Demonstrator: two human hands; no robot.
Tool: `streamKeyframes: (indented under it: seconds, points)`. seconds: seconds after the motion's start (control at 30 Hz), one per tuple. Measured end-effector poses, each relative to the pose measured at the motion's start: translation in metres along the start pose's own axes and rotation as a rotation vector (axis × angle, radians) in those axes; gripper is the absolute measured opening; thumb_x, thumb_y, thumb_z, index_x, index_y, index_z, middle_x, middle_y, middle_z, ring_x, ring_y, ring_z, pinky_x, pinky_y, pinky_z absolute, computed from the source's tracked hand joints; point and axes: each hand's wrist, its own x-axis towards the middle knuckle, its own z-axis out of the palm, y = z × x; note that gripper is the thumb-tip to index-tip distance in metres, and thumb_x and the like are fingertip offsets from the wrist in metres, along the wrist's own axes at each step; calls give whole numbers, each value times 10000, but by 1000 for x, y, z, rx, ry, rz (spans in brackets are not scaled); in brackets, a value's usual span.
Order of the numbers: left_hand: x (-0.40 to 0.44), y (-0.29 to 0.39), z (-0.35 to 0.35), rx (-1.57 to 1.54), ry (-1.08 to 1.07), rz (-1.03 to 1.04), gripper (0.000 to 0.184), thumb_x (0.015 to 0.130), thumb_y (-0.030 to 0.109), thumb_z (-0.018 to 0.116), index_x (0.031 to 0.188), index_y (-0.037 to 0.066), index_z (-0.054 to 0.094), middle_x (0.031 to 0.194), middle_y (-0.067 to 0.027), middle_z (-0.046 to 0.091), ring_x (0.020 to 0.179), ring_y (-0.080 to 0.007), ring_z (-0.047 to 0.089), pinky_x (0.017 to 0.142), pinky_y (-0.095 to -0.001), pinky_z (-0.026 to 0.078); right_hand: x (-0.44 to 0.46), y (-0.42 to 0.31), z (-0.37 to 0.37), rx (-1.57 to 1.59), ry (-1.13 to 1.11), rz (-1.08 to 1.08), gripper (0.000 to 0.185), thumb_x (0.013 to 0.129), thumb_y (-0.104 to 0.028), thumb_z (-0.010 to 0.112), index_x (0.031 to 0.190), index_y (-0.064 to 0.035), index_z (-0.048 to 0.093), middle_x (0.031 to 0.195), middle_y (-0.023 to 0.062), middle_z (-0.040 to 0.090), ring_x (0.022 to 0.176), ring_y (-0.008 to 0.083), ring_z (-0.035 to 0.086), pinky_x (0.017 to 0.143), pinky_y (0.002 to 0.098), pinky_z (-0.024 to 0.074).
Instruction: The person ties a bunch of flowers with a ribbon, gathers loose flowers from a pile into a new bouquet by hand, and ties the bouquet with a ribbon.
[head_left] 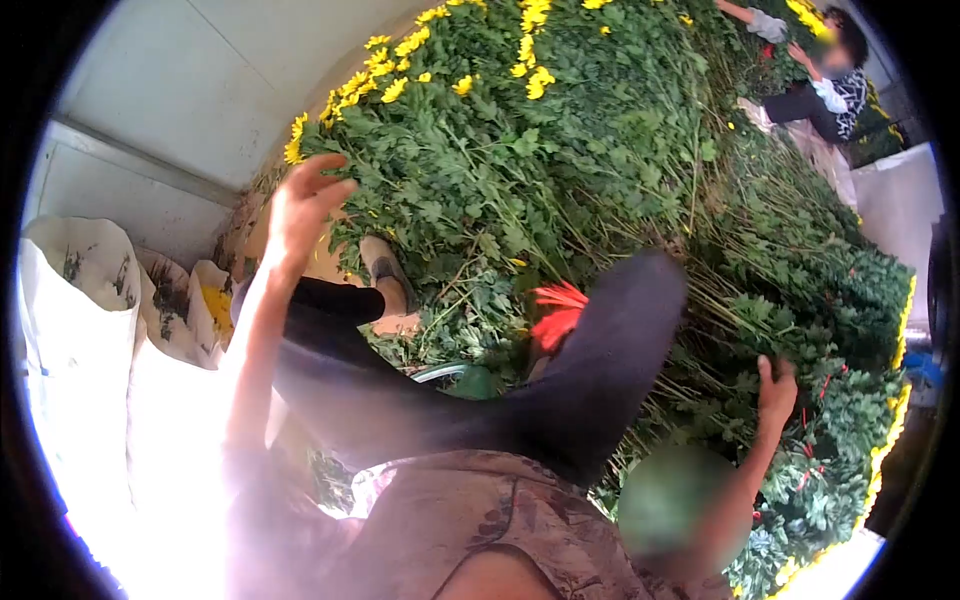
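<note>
flower stems (740, 310) by r hand (777, 392); yellow blooms (350, 97) nr l hand (303, 200)

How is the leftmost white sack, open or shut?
Open. The sack gapes at the top: its rim is spread apart and its dark-smudged inside shows.

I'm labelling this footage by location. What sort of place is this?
Probably an indoor flower-handling room: leafy stems with yellow flowers lie heaped beside a pale wall, with open white sacks nearby.
</note>
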Motion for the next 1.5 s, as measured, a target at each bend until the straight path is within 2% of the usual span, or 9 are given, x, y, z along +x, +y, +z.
streamKeyframes:
  seconds: [0.17, 0.33, 0.4, 0.53, 0.73, 0.93, 1.03, 1.13, 1.5]
  points:
    - [59, -59, 49, 119, -302, 22, 422, 793, 256, 692, 1143, 28, 631, 1040, -119, 679, 942, -202, 636, 863, -317, 484, -16, -220, 28, 519, -289, -422, 290, 913, -210, 614, 1140, -30, 639, 1012, 98, 693, 907, 155, 654, 825, 283, 498]
    - [78, -86, 80, 174, -557, -2, 404, 825, 235, 697, 1166, 31, 621, 1122, -130, 650, 1041, -211, 607, 895, -317, 475, -2, -395, 180, 302, -626, -790, 455, 881, -342, 650, 1209, -35, 581, 1154, 180, 638, 1018, 289, 647, 868, 356, 514]
    - [72, -81, 76, 146, -610, -52, 494, 825, 257, 697, 1240, 22, 569, 1186, -135, 617, 1066, -216, 589, 887, -332, 477, 11, -434, 292, 190, -242, -973, 657, 870, -349, 658, 1384, -44, 386, 1213, 213, 591, 1036, 362, 617, 886, 407, 499]
    - [74, -114, 70, -39, -483, -322, 637, 795, 352, 705, 1272, -28, 522, 1226, -208, 576, 1143, -287, 550, 932, -369, 459, -30, -492, 349, 191, -563, -705, 560, 883, -227, 624, 1361, -32, 407, 1079, 238, 624, 962, 355, 633, 796, 442, 516]
    - [78, -141, 46, -716, -219, -756, 921, 805, 484, 680, 1435, -31, 247, 1252, -188, 521, 1104, -276, 514, 897, -457, 432, -143, -499, 290, 612, -617, -1186, 513, 841, -30, 614, 1331, -23, 461, 1099, 247, 605, 981, 349, 626, 794, 425, 519]
    - [85, -122, 30, -973, 325, -586, 359, 880, 262, 641, 1147, 44, 542, 1063, -100, 609, 894, -208, 584, 742, -373, 483, -124, -507, 281, 520, -1154, -828, 377, 899, -170, 587, 1263, -74, 564, 1035, 177, 648, 762, 247, 664, 687, 308, 530]
    - [83, -121, 18, -1014, 307, -564, 340, 875, 208, 649, 1152, 44, 538, 1064, -90, 609, 892, -210, 595, 755, -373, 497, -65, -496, 339, 812, -537, -954, 372, 893, -304, 605, 1184, -74, 606, 1103, 172, 618, 1008, 312, 575, 861, 457, 453]
    - [84, -106, 18, -954, 229, -610, 307, 837, 102, 682, 1105, -10, 582, 1035, -97, 647, 840, -174, 613, 778, -332, 502, 16, -489, 357, 139, 75, -660, 743, 820, -430, 694, 1314, 52, 420, 1255, 259, 519, 1238, 421, 407, 982, 525, 368]
    - [96, -123, 49, -1159, 149, -647, 399, 910, 304, 571, 1174, 5, 550, 1124, -106, 620, 1039, -246, 574, 949, -393, 434, 41, -478, 252, 689, -340, -671, 287, 878, -108, 603, 1162, -66, 599, 1039, 114, 640, 927, 219, 614, 846, 364, 474]
